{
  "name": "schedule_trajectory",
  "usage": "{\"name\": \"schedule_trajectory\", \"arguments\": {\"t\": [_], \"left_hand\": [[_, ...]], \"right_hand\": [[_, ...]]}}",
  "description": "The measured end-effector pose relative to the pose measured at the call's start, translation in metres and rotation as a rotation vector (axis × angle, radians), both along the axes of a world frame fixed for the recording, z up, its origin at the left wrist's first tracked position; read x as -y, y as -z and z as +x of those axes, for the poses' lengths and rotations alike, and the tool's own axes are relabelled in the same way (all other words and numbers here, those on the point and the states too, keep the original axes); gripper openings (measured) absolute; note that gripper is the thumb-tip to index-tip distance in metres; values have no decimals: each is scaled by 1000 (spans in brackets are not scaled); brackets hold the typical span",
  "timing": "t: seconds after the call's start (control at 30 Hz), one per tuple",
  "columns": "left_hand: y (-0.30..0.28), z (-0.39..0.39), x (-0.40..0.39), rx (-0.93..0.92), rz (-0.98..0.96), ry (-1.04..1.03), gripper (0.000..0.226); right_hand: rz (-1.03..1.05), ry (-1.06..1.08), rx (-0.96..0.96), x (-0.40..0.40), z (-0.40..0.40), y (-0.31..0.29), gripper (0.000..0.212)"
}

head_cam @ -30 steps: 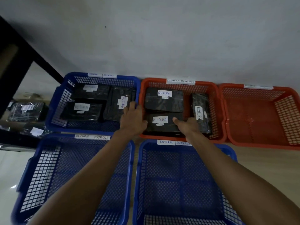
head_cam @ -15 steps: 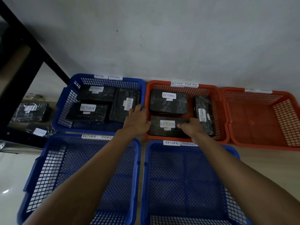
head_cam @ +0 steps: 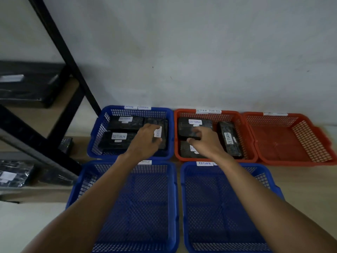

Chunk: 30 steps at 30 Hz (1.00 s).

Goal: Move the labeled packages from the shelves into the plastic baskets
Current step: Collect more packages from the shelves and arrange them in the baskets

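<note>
Three black wrapped packages with white RETURN labels lie in the far blue basket [head_cam: 94, 136]: a back one [head_cam: 125, 123], a front one [head_cam: 116, 141] and a right one [head_cam: 164, 141]. The red basket [head_cam: 176, 136] holds a back package [head_cam: 189, 127], a front package [head_cam: 186, 150] and a right package [head_cam: 229, 139]. My left hand [head_cam: 147, 138] hovers over the blue basket's right package, fingers relaxed, holding nothing. Above the red basket's front package, partly hiding its label, my right hand [head_cam: 204, 141] has its fingers loosely curled and is empty.
An empty red basket [head_cam: 291, 143] stands at the far right. Two empty blue baskets, left [head_cam: 145, 207] and right [head_cam: 224, 207], sit nearest me. A black shelf frame [head_cam: 60, 48] rises at the left, with more labeled packages on its lower [head_cam: 12, 174] and upper [head_cam: 27, 84] shelves.
My right hand has let go of the front package in the red basket and lifted above it. My left hand has moved left, from the baskets' shared wall to over the blue basket.
</note>
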<state>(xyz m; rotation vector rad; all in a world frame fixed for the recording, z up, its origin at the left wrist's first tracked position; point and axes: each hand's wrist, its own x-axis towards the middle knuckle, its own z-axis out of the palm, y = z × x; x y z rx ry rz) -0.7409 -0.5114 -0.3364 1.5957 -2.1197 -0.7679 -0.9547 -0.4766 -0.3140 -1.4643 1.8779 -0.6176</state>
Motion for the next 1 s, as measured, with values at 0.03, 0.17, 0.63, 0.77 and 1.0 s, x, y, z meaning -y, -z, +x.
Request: {"name": "schedule_trajectory", "arguments": {"t": [0.03, 0.17, 0.63, 0.77, 1.0], "left_hand": [[-5, 8, -3, 5, -26, 7, 49], [-25, 42, -20, -1, -79, -4, 52], [-85, 151, -130, -91, -283, -130, 42], [-94, 184, -182, -71, -286, -146, 42], [-109, 254, -267, -69, -283, -261, 49]], "right_hand": [[-12, -5, 6, -4, 9, -5, 49], [-67, -15, 39, -19, 44, -22, 46], [-138, -248, 81, -101, 144, -72, 48], [-163, -296, 99, -144, 174, -80, 47], [-163, -455, 176, -204, 250, -103, 50]]}}
